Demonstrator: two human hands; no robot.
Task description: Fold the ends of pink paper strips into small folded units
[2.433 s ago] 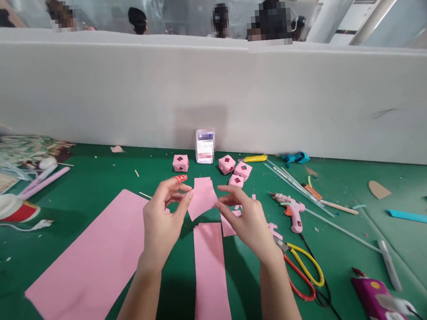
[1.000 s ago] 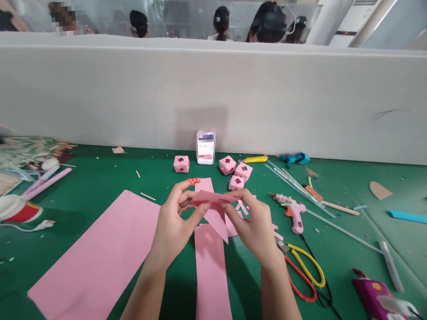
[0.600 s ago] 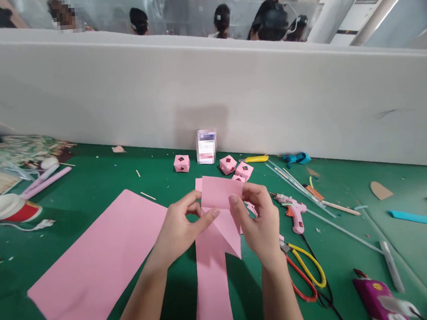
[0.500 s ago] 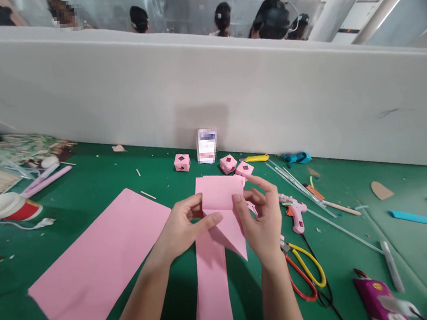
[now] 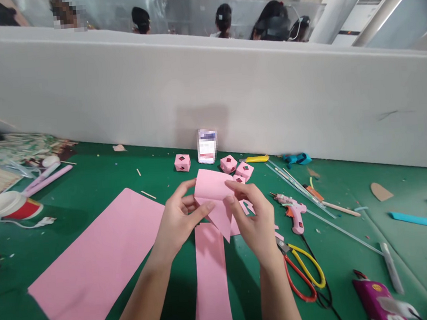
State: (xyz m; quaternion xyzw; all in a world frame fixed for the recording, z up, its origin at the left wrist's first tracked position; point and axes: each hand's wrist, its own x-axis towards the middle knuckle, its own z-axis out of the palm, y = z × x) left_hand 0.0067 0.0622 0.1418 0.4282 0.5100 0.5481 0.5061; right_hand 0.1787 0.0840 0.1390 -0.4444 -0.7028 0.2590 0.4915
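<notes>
We hold a small, creased sheet of pink paper (image 5: 212, 183) above the green worktop (image 5: 159, 176). Our left hand (image 5: 178, 227) grips its edge from 8 o'clock, thumb in front, the other fingers partly hidden behind. Our right hand (image 5: 255, 221) pinches it from 4 o'clock, thumb and forefinger at the crease. So the sheet sits between both sets of fingers, its upper panel rising towards 12 o'clock, a pointed corner hanging towards 6.

Around it, we see a stack of long pink paper strips (image 5: 211, 278) at 6 o'clock, a large rectangular pink paper sheet (image 5: 103, 267) at 8, red-and-yellow-handled metal scissors (image 5: 285, 246) near 4, and hollow pink paper cubes (image 5: 229, 163) near 2.
</notes>
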